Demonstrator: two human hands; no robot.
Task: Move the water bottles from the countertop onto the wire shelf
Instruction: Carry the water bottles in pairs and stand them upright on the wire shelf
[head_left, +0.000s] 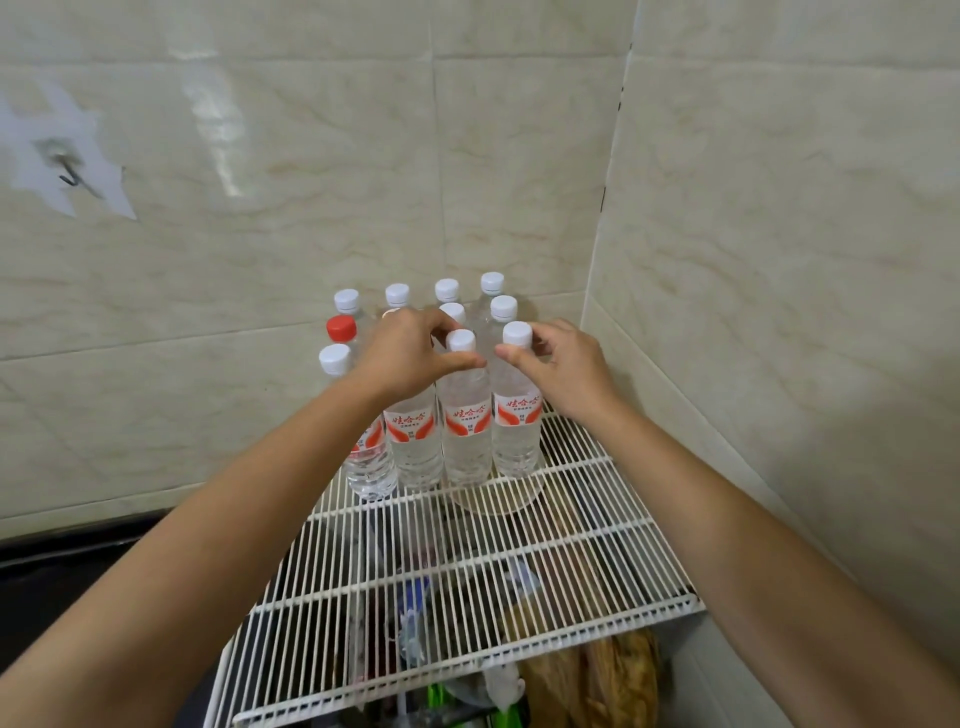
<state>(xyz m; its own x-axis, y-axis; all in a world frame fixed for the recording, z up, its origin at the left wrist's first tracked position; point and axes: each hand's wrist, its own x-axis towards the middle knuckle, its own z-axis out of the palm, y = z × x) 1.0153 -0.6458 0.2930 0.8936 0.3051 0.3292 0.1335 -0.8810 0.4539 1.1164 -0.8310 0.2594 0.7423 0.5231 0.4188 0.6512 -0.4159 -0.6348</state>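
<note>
Several clear water bottles with red-and-white labels stand packed upright at the back of the white wire shelf (519, 561), against the tiled corner. Most have white caps; one at the left has a red cap (341, 327). My left hand (410, 358) grips the neck of a front-row bottle (466, 415), thumb and fingers around it just below the cap. My right hand (561, 369) holds the neck of the rightmost front bottle (516, 415). Both bottles stand on the shelf wires.
Tiled walls close the back and the right side. A metal hook (72, 174) sticks out of the left wall. Bags and other items lie under the shelf, seen through the wires. A dark countertop edge (67, 551) lies at lower left.
</note>
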